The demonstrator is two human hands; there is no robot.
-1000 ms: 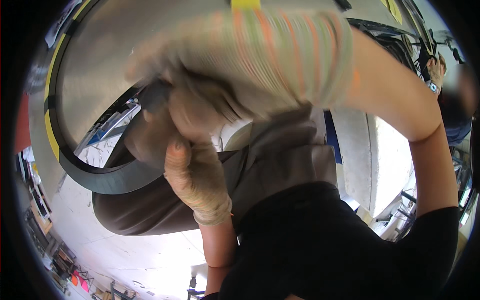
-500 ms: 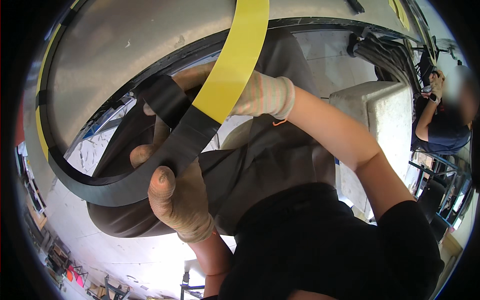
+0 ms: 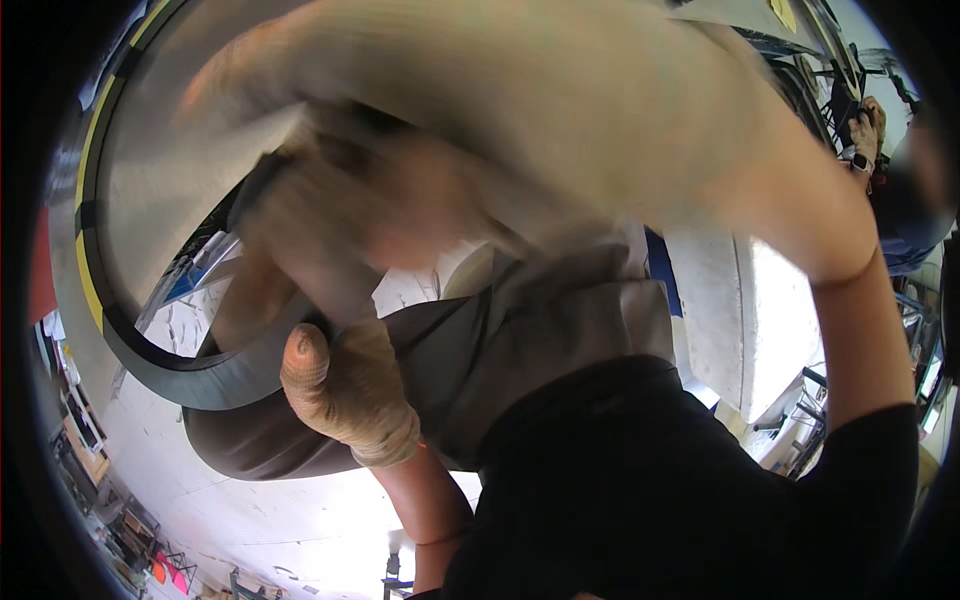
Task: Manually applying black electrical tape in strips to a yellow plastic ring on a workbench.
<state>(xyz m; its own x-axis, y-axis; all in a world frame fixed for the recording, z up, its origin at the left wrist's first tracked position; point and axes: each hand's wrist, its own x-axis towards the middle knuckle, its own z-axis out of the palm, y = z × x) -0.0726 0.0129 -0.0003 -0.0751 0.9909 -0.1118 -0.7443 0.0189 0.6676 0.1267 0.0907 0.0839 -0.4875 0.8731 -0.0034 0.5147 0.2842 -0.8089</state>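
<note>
A wide curved band (image 3: pixel 190 382), dark grey to black with yellow stretches, bends along the left and round to my lap. My left hand (image 3: pixel 365 395), in a knitted work glove, grips its near part with the thumb on the near side. My right hand (image 3: pixel 480 80), also gloved, is raised across the upper middle, close to the camera and smeared by motion. Its fingers cannot be made out. Beneath it, a brownish blur hides the band's far part and whatever is there.
A grey metal tabletop (image 3: pixel 135 150) fills the upper left. My brown-covered lap (image 3: pixel 560 325) lies below the hands. To the right stands a pale block (image 3: pixel 740 320); beyond it, a co-worker's hands (image 3: pixel 866 135) are busy. Clutter (image 3: pixel 115 515) covers the lower left.
My right hand has come away from behind the band's yellow stretch and swung up toward the camera, covering that part. My left hand keeps its grip, shifted slightly left.
</note>
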